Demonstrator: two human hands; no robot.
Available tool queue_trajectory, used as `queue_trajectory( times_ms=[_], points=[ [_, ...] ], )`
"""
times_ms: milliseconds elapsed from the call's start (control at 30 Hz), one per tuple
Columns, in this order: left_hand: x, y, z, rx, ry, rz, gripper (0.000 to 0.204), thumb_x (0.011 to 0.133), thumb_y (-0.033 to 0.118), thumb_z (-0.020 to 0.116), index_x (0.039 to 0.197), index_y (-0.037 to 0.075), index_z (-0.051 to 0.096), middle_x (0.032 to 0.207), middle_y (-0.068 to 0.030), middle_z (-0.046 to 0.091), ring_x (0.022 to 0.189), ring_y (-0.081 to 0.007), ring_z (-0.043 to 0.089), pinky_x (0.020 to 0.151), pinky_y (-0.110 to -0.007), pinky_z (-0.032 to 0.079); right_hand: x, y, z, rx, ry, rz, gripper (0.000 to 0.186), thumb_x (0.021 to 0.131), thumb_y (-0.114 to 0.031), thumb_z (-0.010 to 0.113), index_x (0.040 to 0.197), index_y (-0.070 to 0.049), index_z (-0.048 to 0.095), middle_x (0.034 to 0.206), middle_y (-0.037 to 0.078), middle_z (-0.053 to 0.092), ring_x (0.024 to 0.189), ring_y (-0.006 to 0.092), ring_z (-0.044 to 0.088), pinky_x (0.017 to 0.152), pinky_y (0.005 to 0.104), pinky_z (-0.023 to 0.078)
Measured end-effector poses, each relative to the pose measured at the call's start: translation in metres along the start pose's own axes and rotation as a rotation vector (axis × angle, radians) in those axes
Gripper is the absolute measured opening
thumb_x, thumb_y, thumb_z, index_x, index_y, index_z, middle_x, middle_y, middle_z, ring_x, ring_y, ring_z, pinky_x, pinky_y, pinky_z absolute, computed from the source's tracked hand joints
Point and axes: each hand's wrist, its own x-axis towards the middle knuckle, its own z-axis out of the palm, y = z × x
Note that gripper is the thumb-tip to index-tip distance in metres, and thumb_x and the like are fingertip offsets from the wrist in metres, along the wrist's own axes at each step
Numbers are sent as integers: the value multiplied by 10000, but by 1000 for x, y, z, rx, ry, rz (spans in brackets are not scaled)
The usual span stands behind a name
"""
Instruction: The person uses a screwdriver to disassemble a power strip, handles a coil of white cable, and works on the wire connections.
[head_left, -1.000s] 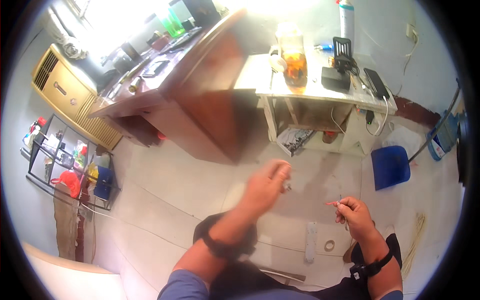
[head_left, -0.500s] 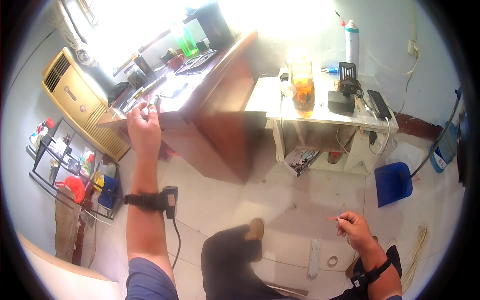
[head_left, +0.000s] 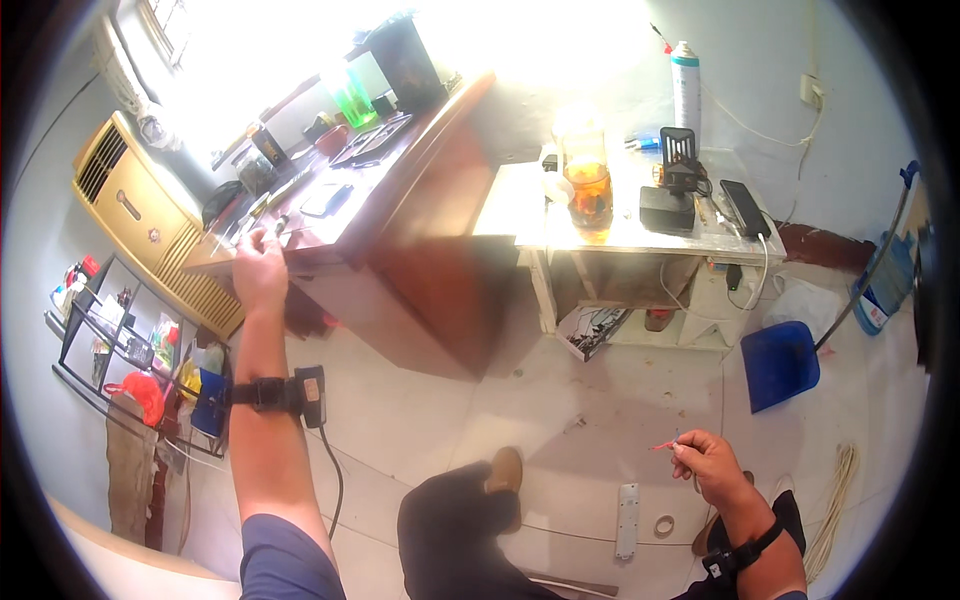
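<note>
My left hand [head_left: 260, 262] is at the front edge of the dark wooden desk [head_left: 420, 300], among small tools and bits on its top; its fingers are curled, and I cannot make out what, if anything, is in them. A pale flat rectangular item [head_left: 325, 200] lies just beyond it. My right hand [head_left: 703, 462] is low at the right, closed in a pinch on a thin cable with red and blue wire ends [head_left: 662, 446]. Both wrists wear black straps with small devices.
A white side table [head_left: 625, 240] holds a jug of amber liquid, a phone and a spray can. A blue dustpan [head_left: 778, 365], water bottle [head_left: 880, 290], power strip [head_left: 628, 521], tape roll [head_left: 664, 525] and coiled cable [head_left: 838, 510] are at right. A shelf rack [head_left: 105, 330] stands left.
My left hand has swung from the middle up and left to the desk, then shifted slightly lower and left. My right hand still holds the wire, a little lower in view.
</note>
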Motion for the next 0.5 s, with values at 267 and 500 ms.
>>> queue_trajectory(
  times_ms=[267,500],
  points=[
    [-55,0,-57,-1249,149,-452,329,950,153,615,1258,51,557,1126,-47,668,908,-131,639,732,-248,465,-3,-2,-3,-20,13,-26,125,932,-135,618,1003,-36,646,821,40,650,680,114,618,610,232,452],
    [-204,69,-71,-1702,-546,-429,341,887,6,590,1226,7,562,1086,-94,622,960,-154,649,743,-234,559,-9,7,-3,-20,-2,-115,136,940,-147,611,1012,-35,640,812,26,631,687,104,611,607,227,451]
  ],
)
